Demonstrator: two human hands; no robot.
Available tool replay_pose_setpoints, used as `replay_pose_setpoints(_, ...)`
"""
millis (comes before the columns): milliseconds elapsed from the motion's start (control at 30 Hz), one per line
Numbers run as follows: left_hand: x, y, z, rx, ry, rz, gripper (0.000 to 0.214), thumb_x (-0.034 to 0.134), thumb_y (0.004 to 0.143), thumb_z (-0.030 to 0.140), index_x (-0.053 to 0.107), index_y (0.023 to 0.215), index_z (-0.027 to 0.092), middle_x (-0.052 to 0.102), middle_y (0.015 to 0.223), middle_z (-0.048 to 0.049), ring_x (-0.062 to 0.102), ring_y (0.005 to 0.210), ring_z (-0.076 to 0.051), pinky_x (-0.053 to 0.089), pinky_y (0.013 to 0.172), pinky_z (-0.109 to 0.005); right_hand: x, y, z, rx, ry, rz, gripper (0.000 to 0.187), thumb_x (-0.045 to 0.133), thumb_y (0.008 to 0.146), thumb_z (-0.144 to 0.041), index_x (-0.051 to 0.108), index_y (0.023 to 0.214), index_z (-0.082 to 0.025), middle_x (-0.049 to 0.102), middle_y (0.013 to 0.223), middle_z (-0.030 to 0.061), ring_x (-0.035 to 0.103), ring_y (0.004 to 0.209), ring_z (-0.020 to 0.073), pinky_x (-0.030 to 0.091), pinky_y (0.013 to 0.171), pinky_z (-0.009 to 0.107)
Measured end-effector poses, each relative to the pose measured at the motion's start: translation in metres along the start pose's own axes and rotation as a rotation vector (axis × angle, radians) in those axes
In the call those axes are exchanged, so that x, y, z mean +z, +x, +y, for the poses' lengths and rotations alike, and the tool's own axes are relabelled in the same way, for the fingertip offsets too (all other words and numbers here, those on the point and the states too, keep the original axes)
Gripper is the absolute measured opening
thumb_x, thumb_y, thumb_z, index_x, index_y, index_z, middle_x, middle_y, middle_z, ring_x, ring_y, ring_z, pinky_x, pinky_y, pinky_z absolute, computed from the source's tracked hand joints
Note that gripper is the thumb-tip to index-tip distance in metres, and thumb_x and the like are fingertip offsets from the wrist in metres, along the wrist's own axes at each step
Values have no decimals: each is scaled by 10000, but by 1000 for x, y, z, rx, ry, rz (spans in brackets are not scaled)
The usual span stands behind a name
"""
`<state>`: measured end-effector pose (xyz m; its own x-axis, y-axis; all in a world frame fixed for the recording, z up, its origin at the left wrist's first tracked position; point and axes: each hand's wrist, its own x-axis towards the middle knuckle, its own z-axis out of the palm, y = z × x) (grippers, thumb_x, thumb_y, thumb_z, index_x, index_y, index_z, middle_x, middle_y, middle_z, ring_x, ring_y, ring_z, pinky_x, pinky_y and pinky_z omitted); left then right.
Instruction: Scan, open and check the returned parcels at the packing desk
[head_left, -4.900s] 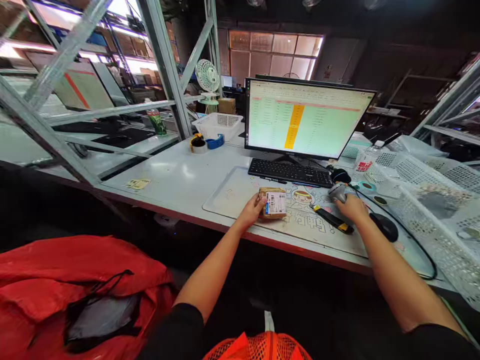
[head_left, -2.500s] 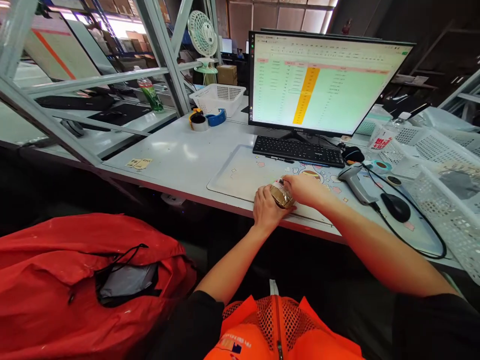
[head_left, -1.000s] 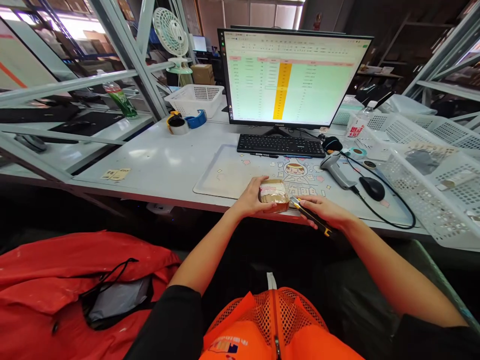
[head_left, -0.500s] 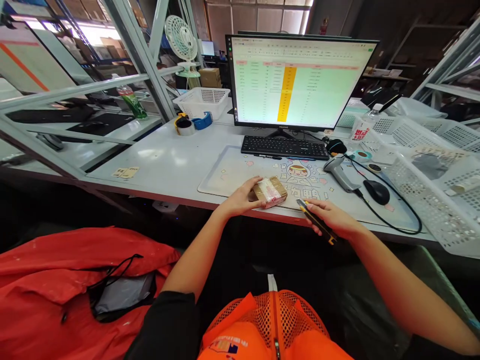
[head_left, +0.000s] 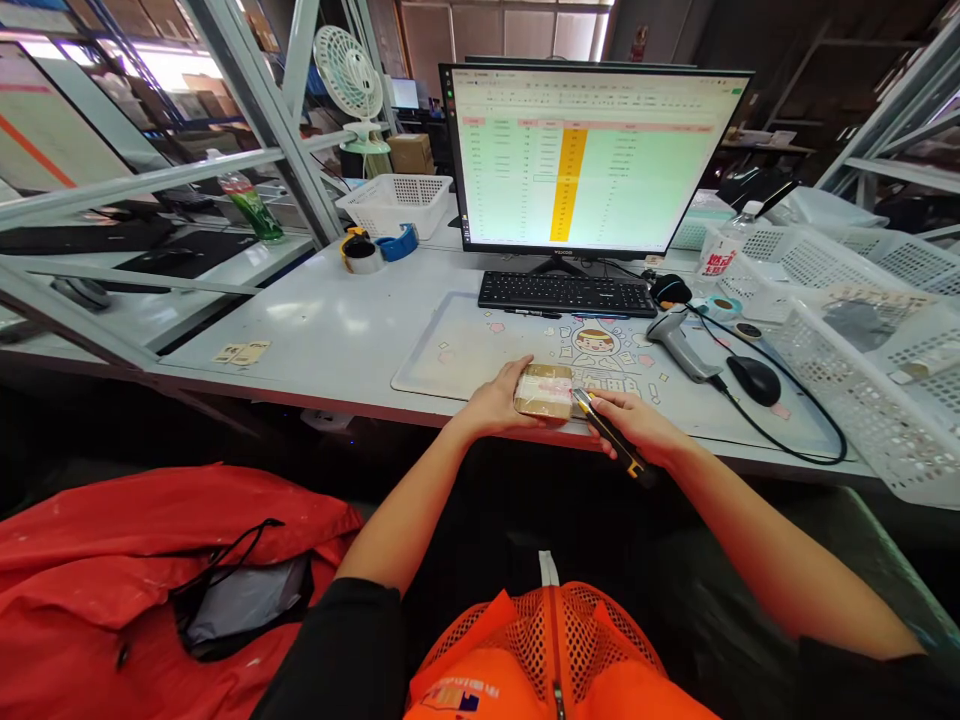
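LEFT HAND: The left hand (head_left: 495, 403) is clamped on the left end of a small brown taped parcel (head_left: 544, 391), with its fingers against the parcel's side.

RIGHT HAND: The right hand (head_left: 634, 420) is closed around a yellow-and-black utility knife (head_left: 611, 432), whose tip sits just beside the parcel's right end. The hands are close together but not touching, with the parcel and knife between them.

PARCEL: It lies at the near edge of a pale printed cartoon desk mat (head_left: 450, 355), on a long white desk (head_left: 300, 380), and a white label band crosses its top.

CONTAINERS:
- A white perforated plastic basket (head_left: 840, 400) at the right holds a flat grey item and a pale tube (head_left: 926, 362). More white baskets stand behind it.
- A smaller white perforated basket (head_left: 394, 205) stands at the far end of the desk; its contents cannot be seen.
- A large red plastic sack (head_left: 150, 530) lies on the floor at the lower left, with a grey plastic mailer (head_left: 247, 600) showing in its opening.

NEARBY: A grey barcode scanner (head_left: 679, 345) lies on the desk to the right of the mat, beside a black computer mouse (head_left: 754, 380).
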<state>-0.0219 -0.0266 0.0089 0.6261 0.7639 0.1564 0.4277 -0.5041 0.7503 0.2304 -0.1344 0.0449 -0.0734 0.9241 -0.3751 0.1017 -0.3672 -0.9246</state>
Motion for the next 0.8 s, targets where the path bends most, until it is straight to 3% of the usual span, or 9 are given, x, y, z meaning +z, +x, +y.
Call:
replay_pose_setpoints(167,8,-3,-1,26,15,71,1205,939,627,469,310,1625,220,450,1600,-159,541,1413,-372,457,1190,-493,-3,-20,10,19,-43,-82,474,501,1041,-407,547,1474,-223,634,711,-13,562,474,112,485,423,212)
replay_pose_setpoints(233,10,-3,-2,10,24,98,1198,948,614,499,341,1607,218,474,1582,-157,547,1405,-375,462,1183,-503,-13,-26,3,16,-189,-20,519,496,1033,-436,532,1502,-215,642,730,-4,576,492,123,492,439,228)
replay_pose_setpoints(300,11,-3,-2,4,30,111,1197,948,615,524,343,1605,228,478,1585,-147,538,1416,-371,468,1177,-503,-22,-26,-15,-92,-463,100,544,473,1032,-461,547,1511,-213,676,769,21,610,537,146,509,479,252)
replay_pose_setpoints(367,12,-3,-2,2,30,121,1198,949,616,529,338,1606,241,475,1592,-139,528,1428,-367,473,1172,-497,-21,-19,-41,-305,-828,169,512,459,1033,-461,624,1455,-223,741,889,67,686,692,186,555,617,289)
replay_pose_setpoints(467,11,-4,-1,-10,32,129,1183,961,606,501,359,1592,245,482,1585,-135,538,1418,-368,477,1165,-492,6,1,-79,-516,-1358,109,427,459,1031,-403,726,1328,-254,779,1076,105,724,954,260,547,825,357)
replay_pose_setpoints(567,12,-5,1,-24,24,135,1127,967,603,477,408,1555,250,511,1556,-123,577,1375,-357,495,1141,-482,48,20,-98,-458,-1648,-11,359,468,1019,-325,766,1198,-238,780,1009,128,732,892,291,525,772,377)
replay_pose_setpoints(667,12,-6,0,-13,8,139,1081,963,617,482,432,1529,248,522,1547,-115,586,1364,-342,489,1147,-470,70,26,-94,-428,-1700,-21,281,519,998,-249,746,1151,-191,764,962,160,726,851,296,505,733,366)
replay_pose_setpoints(733,12,-6,-1,5,-1,141,1070,960,626,483,433,1525,242,524,1543,-116,578,1372,-336,477,1160,-464,64,22,-86,-419,-1696,39,287,512,995,-204,716,1196,-192,755,963,168,718,838,285,500,732,363)
replay_pose_setpoints(800,12,-6,-3,29,-6,143,1072,963,624,477,431,1521,231,528,1535,-122,571,1378,-333,468,1168,-462,40,13,-76,-383,-1713,101,314,471,998,-173,704,1205,-204,743,945,164,709,817,277,498,738,371)
